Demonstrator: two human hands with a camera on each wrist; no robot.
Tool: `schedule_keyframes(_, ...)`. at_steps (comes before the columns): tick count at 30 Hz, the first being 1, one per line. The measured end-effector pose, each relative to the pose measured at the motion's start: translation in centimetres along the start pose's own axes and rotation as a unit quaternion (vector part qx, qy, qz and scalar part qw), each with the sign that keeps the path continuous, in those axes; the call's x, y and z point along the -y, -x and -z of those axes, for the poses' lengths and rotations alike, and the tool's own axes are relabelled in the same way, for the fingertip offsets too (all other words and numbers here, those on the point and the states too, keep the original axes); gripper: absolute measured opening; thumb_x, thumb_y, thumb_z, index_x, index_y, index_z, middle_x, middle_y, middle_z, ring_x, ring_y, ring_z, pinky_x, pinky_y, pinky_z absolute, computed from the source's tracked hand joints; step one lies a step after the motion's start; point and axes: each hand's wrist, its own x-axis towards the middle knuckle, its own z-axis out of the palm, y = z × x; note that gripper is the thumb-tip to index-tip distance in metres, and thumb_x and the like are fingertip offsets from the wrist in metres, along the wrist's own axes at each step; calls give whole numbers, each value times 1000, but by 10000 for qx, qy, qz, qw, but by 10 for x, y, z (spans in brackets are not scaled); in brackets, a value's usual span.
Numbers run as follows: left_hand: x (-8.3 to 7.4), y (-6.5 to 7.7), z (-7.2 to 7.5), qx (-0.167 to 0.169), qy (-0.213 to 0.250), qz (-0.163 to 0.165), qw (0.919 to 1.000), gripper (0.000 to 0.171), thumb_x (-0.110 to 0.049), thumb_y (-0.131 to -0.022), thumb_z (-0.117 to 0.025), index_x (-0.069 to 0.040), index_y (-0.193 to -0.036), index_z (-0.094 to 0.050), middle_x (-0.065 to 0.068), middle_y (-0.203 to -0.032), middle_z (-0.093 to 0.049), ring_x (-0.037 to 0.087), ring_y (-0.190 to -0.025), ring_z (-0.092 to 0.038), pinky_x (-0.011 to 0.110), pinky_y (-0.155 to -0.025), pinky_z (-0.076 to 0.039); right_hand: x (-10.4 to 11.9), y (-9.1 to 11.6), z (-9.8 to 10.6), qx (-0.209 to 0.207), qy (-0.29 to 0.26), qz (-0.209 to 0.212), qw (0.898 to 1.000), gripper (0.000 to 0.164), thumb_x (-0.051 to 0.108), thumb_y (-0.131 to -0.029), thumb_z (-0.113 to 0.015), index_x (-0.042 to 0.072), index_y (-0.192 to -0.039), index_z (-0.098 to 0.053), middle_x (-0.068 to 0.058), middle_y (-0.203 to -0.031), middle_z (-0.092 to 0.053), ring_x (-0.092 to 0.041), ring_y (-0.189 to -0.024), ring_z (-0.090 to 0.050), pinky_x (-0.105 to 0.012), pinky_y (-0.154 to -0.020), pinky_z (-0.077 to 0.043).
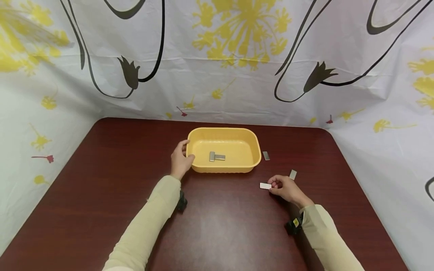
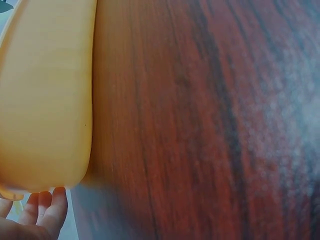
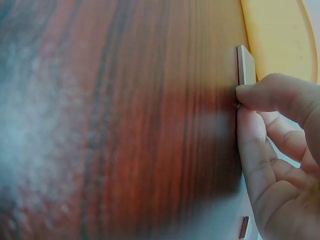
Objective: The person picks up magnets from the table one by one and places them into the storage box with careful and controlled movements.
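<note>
My left hand (image 1: 180,160) holds the left end of a yellow plastic tub (image 1: 223,169), its thumb at the front corner of the rim. In the left wrist view its fingertips (image 2: 59,195) touch the tub's end wall. Inside the tub lie two small flat metal bars (image 1: 220,157), set against each other at a right angle. To the right of the tub, my right hand (image 1: 286,188) pinches one end of a similar bar (image 1: 265,186), its top bright with glare. That bar lies flat at table level, as the right wrist view shows, with the thumb and a finger at its end.
Another metal bar (image 1: 266,155) lies beside the tub's right end. One more bar (image 1: 293,174) lies just beyond my right hand. The dark red wooden table (image 1: 217,226) runs back to a patterned white curtain (image 1: 217,90), which also hangs along both sides.
</note>
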Motion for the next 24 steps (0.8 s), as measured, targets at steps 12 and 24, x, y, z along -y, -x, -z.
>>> schedule_keyframes(12, 1, -1, 1, -12, 3, -84, 10000, 55, 3, -74, -55, -12, -126, -48, 12, -113, -54, 25, -96, -54, 35, -70, -49, 1, 4, -5, -222, 60, 85, 9997, 14, 3, -79, -65, -1, -89, -56, -5, -78, -54, -15, -69, -50, -22, -59, -41)
schedule_keyframes(24, 2, -2, -1, -11, -48, -4, 10000, 54, 3, -74, -56, -14, -126, -48, 10, -112, -54, 23, -95, -53, 34, -70, -48, -1, 4, -9, -422, 176, 15, 9990, 13, -1, -76, -65, 3, -82, -54, -3, -72, -53, -14, -63, -49, -24, -56, -39)
